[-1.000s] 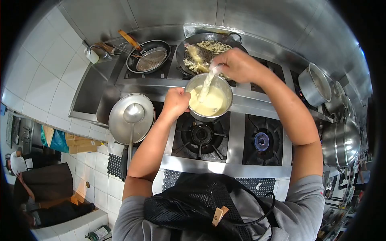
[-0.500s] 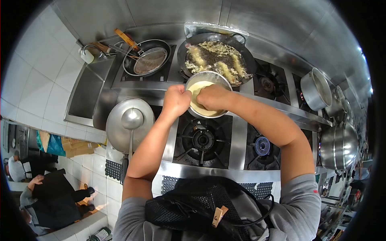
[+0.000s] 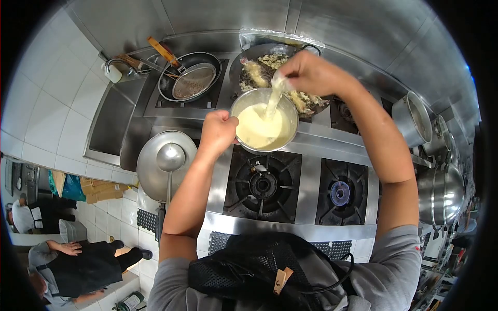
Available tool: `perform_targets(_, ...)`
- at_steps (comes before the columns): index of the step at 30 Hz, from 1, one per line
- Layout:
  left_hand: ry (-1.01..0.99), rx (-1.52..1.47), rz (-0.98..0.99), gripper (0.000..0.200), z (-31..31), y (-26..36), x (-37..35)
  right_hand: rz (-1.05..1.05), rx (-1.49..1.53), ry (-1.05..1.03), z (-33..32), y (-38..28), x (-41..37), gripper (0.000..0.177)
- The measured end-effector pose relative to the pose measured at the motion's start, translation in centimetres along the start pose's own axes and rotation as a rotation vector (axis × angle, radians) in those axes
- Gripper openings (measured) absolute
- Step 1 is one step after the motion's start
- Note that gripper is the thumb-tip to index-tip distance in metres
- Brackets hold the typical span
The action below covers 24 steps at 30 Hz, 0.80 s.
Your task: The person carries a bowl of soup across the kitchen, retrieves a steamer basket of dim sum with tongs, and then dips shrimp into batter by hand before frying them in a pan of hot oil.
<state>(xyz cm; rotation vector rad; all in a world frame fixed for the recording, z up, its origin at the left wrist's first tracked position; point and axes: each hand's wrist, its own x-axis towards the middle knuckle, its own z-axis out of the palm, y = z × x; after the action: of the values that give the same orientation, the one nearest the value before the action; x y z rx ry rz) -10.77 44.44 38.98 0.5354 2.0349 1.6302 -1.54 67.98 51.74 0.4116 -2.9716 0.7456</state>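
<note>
My left hand [image 3: 218, 130] grips the rim of a metal bowl [image 3: 294, 126] on its left side, keeping it over the front edge of the wok. Pale yellow batter [image 3: 255, 126] fills part of the bowl. Above it, my right hand [image 3: 314, 75] pinches the top of a long battered shrimp [image 3: 274, 98], whose lower end hangs at the batter and drips. Behind the bowl stands a dark wok [image 3: 250, 52] of oil, with several long battered pieces [image 3: 254, 72] and loose fried crumbs in it. My right forearm and hand cover part of the wok.
A lit burner [image 3: 340, 192] glows blue at right, beside another burner [image 3: 263, 184]. A ladle [image 3: 170, 157] lies on a wide pan [image 3: 148, 171] at left. A black pan [image 3: 165, 88] holds a strainer. Pots [image 3: 415, 120] stand far right. A person in an apron [image 3: 85, 267] is lower left.
My right hand has risen out of the batter, up and to the right, bringing out a coated shrimp. The bowl has shifted slightly left with my left hand. The person at lower left has moved.
</note>
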Motion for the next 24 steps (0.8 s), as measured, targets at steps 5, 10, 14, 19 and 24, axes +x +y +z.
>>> perform_targets(5,-0.01,-0.06,-0.014,0.022,-0.1,1.7,1.0,-0.052,0.252,0.081,-5.9,1.3,1.3,0.013)
perform_targets(10,0.015,-0.053,-0.026,0.021,-0.5,0.5,1.8,0.112,0.148,0.274,-10.6,0.4,2.7,0.01)
perform_targets(14,0.065,-0.042,-0.051,0.02,-1.6,-1.3,0.8,0.07,0.209,0.245,-11.8,6.5,4.4,0.009)
perform_targets(19,0.078,-0.064,-0.057,0.016,-4.1,-4.3,-1.0,0.137,0.093,0.056,-6.9,16.2,7.0,0.011)
perform_targets(24,0.094,-0.12,-0.101,0.011,-5.2,-5.3,-3.1,0.271,-0.122,-0.034,-1.6,21.3,8.8,0.018)
